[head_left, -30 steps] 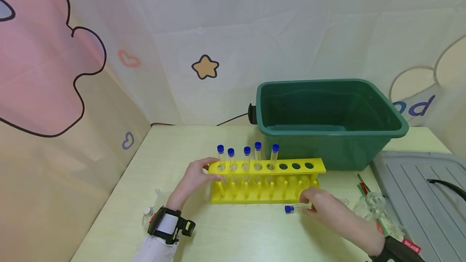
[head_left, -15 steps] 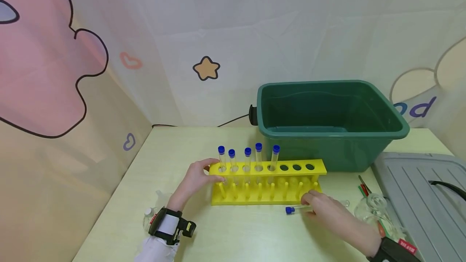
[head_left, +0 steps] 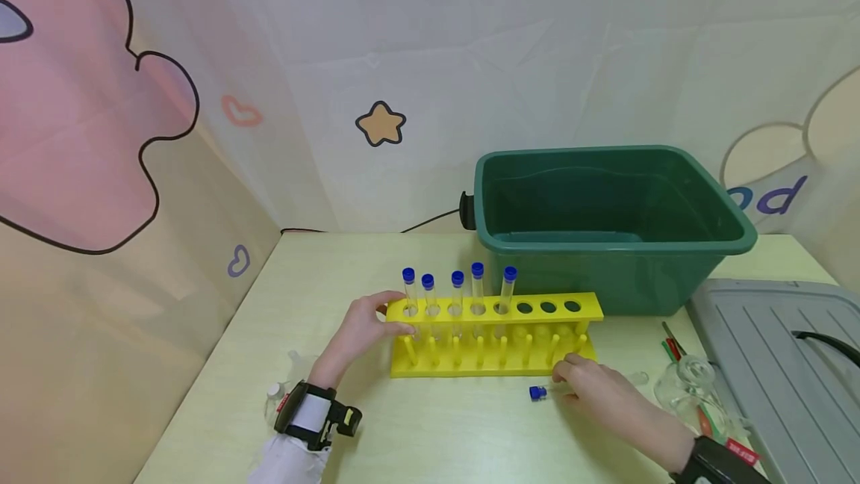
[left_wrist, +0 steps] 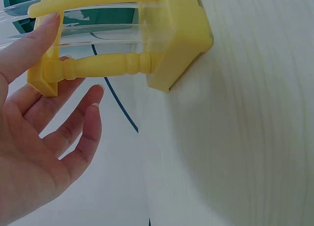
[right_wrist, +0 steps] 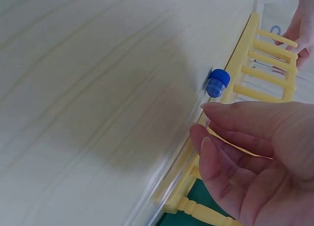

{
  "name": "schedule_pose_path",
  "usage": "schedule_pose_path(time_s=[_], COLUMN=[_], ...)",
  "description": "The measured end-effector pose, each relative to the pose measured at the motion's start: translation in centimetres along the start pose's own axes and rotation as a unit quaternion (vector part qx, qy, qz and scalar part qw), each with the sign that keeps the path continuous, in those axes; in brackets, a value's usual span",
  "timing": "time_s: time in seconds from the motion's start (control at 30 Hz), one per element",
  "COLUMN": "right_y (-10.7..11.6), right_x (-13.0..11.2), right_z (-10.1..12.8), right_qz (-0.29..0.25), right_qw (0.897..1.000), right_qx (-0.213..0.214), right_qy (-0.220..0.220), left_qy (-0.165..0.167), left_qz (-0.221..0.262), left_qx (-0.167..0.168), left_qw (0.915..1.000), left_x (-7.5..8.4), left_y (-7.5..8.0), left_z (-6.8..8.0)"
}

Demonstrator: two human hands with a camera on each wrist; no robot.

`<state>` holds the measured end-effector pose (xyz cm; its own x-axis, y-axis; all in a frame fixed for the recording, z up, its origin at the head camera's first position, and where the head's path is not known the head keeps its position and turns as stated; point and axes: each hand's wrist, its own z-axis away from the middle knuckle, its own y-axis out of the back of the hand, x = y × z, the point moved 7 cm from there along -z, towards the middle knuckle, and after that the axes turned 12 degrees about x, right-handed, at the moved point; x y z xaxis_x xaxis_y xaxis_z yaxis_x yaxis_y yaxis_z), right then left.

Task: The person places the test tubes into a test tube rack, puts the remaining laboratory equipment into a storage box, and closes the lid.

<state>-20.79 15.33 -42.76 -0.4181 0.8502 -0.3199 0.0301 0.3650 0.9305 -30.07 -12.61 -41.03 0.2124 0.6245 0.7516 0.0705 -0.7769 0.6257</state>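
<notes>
— Where did the test tube [head_left: 552,391] lie?
— Flat on the pale tabletop [head_left: 430,432], long axis left-right, blue cap leftward, under the right hand [head_left: 594,392], whose curled fingers closed on the clear glass.
— And the left hand [head_left: 359,329]?
— Fingers spread, steadying the yellow plastic rack [head_left: 493,334].

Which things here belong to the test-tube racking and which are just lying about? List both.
In the job:
- yellow test tube rack, steadied by the left hand
- five blue-capped tubes standing in it
- loose blue-capped tube lying on the table, under the right hand

Lying about:
- green tub
- grey lid
- glass flask
- black cable
</notes>
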Motion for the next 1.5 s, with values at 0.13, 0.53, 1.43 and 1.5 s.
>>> schedule_pose_path(time_s=[0.13, 0.53, 1.43, 1.5], right_y=[0.0, -0.4, 6.5, 7.3], right_x=[-0.3, -0.5, -3.9, -3.9], right_z=[0.2, 0.1, -0.3, -0.4], right_qz=[0.0, 0.044, -0.048, -0.063], right_qw=[0.999, 0.997, 0.972, 0.969], right_qx=[0.018, 0.04, 0.193, 0.211], right_qy=[0.03, 0.053, 0.123, 0.116], left_qy=[0.003, 0.005, 0.007, 0.008], left_qz=[0.0, 0.004, 0.001, 0.0], left_qx=[-0.002, -0.004, -0.004, -0.004], left_qw=[1.0, 1.0, 1.0, 1.0], left_x=[-0.1, -0.1, 0.0, -0.1], left_y=[0.0, -0.1, 0.0, 0.0], left_z=[-0.1, -0.1, -0.1, -0.1])
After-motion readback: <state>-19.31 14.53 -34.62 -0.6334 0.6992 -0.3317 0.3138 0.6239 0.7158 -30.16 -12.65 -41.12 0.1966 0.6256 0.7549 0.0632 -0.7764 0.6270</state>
